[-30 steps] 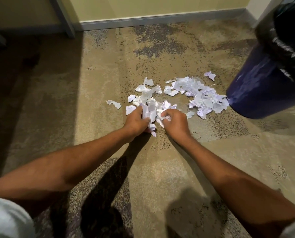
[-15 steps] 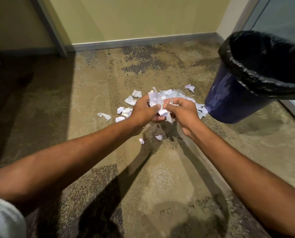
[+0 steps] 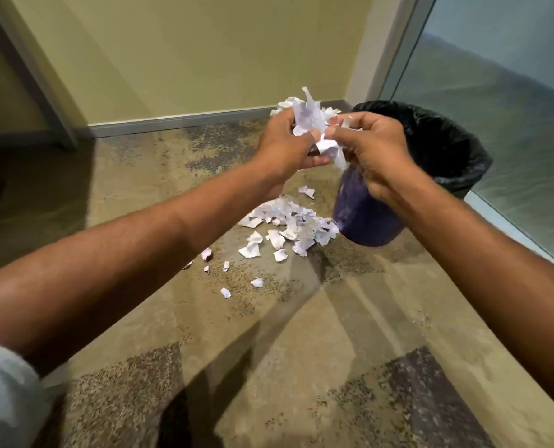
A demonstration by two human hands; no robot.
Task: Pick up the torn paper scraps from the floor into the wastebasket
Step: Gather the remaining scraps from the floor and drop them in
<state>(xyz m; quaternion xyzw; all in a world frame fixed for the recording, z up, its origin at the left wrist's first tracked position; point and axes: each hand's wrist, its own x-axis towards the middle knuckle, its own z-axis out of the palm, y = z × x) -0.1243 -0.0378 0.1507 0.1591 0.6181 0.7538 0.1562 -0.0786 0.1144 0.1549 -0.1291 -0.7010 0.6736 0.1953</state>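
Left hand and right hand were up together, fingers curled round a bunch of scraps pinched between them, at the near-left rim of the bin, right hand over the black liner edge. The pile of scraps lay on the floor against the bin's left base, with a few strays nearer the person. The bin stood in the corner near the baseboard and glass panel, with open floor in front and left.
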